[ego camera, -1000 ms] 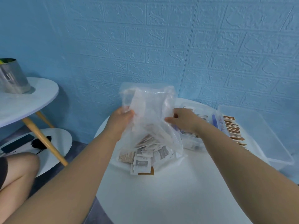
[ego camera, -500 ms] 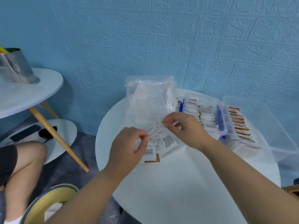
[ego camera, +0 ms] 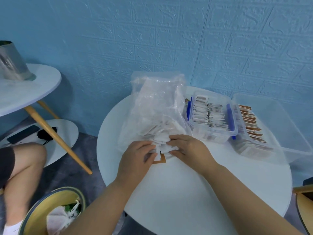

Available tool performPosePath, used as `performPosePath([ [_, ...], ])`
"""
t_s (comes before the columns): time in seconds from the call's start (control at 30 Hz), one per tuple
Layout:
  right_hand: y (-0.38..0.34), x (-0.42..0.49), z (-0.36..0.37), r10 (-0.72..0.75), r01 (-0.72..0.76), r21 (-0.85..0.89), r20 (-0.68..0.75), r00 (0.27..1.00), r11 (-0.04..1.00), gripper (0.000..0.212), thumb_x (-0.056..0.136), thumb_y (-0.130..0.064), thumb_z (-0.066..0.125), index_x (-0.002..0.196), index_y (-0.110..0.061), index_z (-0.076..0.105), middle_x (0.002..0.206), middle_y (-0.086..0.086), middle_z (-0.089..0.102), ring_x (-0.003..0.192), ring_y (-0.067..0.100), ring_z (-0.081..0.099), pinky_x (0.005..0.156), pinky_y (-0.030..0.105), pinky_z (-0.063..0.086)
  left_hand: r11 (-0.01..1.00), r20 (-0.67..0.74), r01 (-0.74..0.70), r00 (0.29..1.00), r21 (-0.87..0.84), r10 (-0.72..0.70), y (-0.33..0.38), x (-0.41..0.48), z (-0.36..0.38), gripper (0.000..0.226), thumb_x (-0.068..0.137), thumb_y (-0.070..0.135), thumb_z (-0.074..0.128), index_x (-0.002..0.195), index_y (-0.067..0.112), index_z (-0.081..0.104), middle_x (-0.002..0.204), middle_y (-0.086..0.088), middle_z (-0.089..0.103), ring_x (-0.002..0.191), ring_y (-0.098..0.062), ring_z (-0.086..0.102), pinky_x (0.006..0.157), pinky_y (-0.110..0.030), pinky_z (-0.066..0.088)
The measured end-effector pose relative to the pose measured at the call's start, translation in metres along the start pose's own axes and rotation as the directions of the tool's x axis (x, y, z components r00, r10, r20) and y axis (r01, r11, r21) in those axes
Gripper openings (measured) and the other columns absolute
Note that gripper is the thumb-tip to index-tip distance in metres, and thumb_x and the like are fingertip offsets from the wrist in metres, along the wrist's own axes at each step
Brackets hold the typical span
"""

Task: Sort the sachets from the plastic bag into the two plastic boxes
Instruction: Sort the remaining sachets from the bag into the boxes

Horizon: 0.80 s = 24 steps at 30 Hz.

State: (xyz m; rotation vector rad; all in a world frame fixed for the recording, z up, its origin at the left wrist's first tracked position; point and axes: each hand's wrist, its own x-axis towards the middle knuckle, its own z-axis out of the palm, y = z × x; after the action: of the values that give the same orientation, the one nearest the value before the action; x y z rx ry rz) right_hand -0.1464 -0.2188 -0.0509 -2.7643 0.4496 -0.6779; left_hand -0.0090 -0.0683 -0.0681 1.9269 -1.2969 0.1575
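Note:
A clear plastic bag (ego camera: pixel 155 102) lies on the round white table (ego camera: pixel 186 184), its mouth toward me, with white sachets (ego camera: pixel 163 143) spilling from it. My left hand (ego camera: pixel 137 158) and my right hand (ego camera: pixel 188 149) sit on either side of this pile, fingers curled around the sachets at the bag's mouth. A brown-edged sachet (ego camera: pixel 161 161) pokes out beneath the hands. To the right stands a small clear box with blue clips (ego camera: pixel 211 119), full of white sachets. Beyond it a larger clear box (ego camera: pixel 271 126) holds a row of brown sachets.
A second white table (ego camera: pixel 25 92) with a metal bucket (ego camera: pixel 11 63) stands at the left, a low shelf with a phone (ego camera: pixel 22 134) beneath it. A yellow bin (ego camera: pixel 50 212) sits on the floor near my knee (ego camera: pixel 27 160). The blue wall is close behind.
The bag, held upright a second ago, now lies on the table. Both hands have come down to its mouth and closed around the spilled sachets.

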Motion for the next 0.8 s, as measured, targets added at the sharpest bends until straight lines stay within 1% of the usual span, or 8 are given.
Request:
performPosePath([
  [0.13, -0.003, -0.002, -0.01, 0.01, -0.008, 0.036, -0.06, 0.998, 0.999, 0.024, 0.085, -0.033, 0.057, 0.1, -0.022, 0.071, 0.097, -0.006, 0.07, 0.084, 0.013, 0.066, 0.068, 0.022, 0.051, 0.999, -0.098, -0.032, 0.995, -0.015, 0.03, 0.004, -0.001, -0.007, 0.027, 0.083, 0.031, 0.058, 0.091, 0.01, 0.073, 0.088, 0.0, 0.069, 0.088, -0.005, 0.053, 0.083, -0.006, 0.037],
  [0.27, 0.0, -0.001, -0.021, 0.219, -0.183, 0.251, -0.121, 0.968, 0.95, 0.018, 0.09, -0.024, 0.058, 0.102, -0.016, 0.068, 0.088, -0.005, 0.068, 0.072, 0.004, 0.06, 0.07, 0.018, 0.047, 0.999, -0.181, -0.036, 0.983, -0.028, 0.03, 0.006, 0.001, -0.011, 0.032, 0.087, 0.032, 0.05, 0.094, 0.008, 0.071, 0.086, -0.003, 0.07, 0.085, -0.008, 0.054, 0.079, -0.011, 0.041],
  [0.33, 0.001, -0.002, -0.024, 0.329, -0.274, 0.354, -0.104, 0.939, 0.894, 0.013, 0.089, -0.02, 0.059, 0.1, -0.02, 0.066, 0.08, -0.008, 0.065, 0.07, -0.001, 0.058, 0.068, 0.012, 0.044, 0.999, -0.212, -0.021, 0.977, -0.037, 0.013, 0.007, 0.003, -0.013, 0.031, 0.088, 0.031, 0.053, 0.096, 0.006, 0.07, 0.086, -0.004, 0.07, 0.084, -0.009, 0.055, 0.075, -0.015, 0.045],
  [0.43, -0.003, -0.001, -0.029, 0.464, -0.36, 0.542, -0.065, 0.883, 0.759, 0.016, 0.089, -0.018, 0.06, 0.088, -0.034, 0.059, 0.077, -0.01, 0.065, 0.068, 0.003, 0.059, 0.068, 0.022, 0.05, 0.991, -0.236, 0.038, 0.97, -0.126, -0.067, 0.014, 0.008, -0.017, 0.025, 0.088, 0.027, 0.06, 0.097, 0.006, 0.07, 0.087, 0.003, 0.067, 0.084, -0.006, 0.056, 0.07, -0.018, 0.049],
  [0.53, -0.012, 0.0, -0.036, 0.545, -0.371, 0.727, -0.006, 0.838, 0.577, 0.015, 0.091, -0.014, 0.056, 0.087, -0.028, 0.059, 0.077, -0.006, 0.067, 0.068, 0.007, 0.061, 0.063, 0.017, 0.053, 0.948, -0.236, 0.139, 0.948, -0.287, -0.211, 0.026, 0.015, -0.022, 0.025, 0.087, 0.031, 0.054, 0.096, 0.013, 0.069, 0.089, 0.019, 0.062, 0.084, 0.004, 0.058, 0.069, -0.013, 0.051],
  [0.63, -0.019, -0.004, -0.044, 0.546, -0.37, 0.81, 0.075, 0.834, 0.455, 0.011, 0.093, -0.014, 0.051, 0.089, -0.019, 0.061, 0.075, -0.01, 0.069, 0.069, 0.0, 0.063, 0.065, 0.015, 0.053, 0.862, -0.177, 0.241, 0.92, -0.445, -0.349, 0.041, 0.023, -0.021, 0.008, 0.089, 0.027, 0.056, 0.088, 0.029, 0.064, 0.088, 0.024, 0.063, 0.084, 0.007, 0.061, 0.068, -0.015, 0.052],
  [0.73, -0.025, -0.014, -0.042, 0.513, -0.387, 0.807, 0.124, 0.849, 0.445, 0.011, 0.092, -0.016, 0.051, 0.091, -0.017, 0.062, 0.079, -0.009, 0.069, 0.073, 0.003, 0.062, 0.07, 0.017, 0.053, 0.683, -0.045, 0.344, 0.875, -0.644, -0.483, 0.057, 0.029, -0.012, 0.009, 0.089, 0.023, 0.059, 0.087, 0.029, 0.065, 0.089, 0.013, 0.069, 0.084, -0.003, 0.064, 0.073, -0.02, 0.052],
  [0.8, -0.027, -0.022, -0.037, 0.528, -0.382, 0.806, 0.103, 0.843, 0.452, 0.01, 0.091, -0.016, 0.053, 0.093, -0.017, 0.062, 0.087, -0.004, 0.068, 0.079, 0.006, 0.062, 0.076, 0.021, 0.052, 0.55, 0.063, 0.385, 0.856, -0.741, -0.513, 0.069, 0.029, -0.002, 0.01, 0.088, 0.019, 0.06, 0.09, 0.025, 0.068, 0.091, 0.008, 0.071, 0.086, -0.009, 0.066, 0.075, -0.021, 0.053],
])
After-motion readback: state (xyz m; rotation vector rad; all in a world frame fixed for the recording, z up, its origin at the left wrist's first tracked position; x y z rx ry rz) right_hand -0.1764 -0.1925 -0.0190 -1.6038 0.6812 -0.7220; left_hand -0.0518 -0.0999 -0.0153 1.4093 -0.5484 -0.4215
